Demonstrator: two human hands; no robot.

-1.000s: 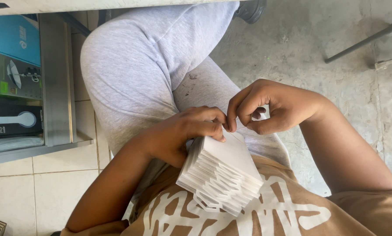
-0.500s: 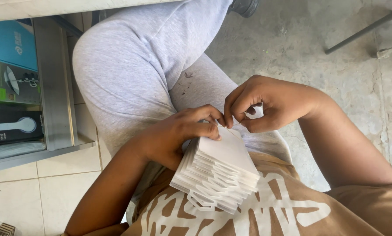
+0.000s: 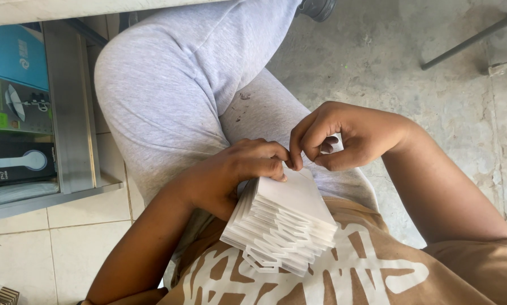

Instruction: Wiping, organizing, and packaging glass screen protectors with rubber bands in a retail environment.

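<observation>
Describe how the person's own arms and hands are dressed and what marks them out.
Both the left hand and the right hand are bare: no gloves, rings or watch show. The forearms are uncovered too. A brown short sleeve covers the right upper arm, part of a brown shirt with a large white print.

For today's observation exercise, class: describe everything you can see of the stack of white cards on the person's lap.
The stack of white cards looks like thin, flat card or paper pieces, many layers deep, with stepped, notched edges fanning toward the camera. It lies tilted on the lap against the brown printed shirt. The left hand grips its far end, while the right hand pinches at the top corner.
</observation>
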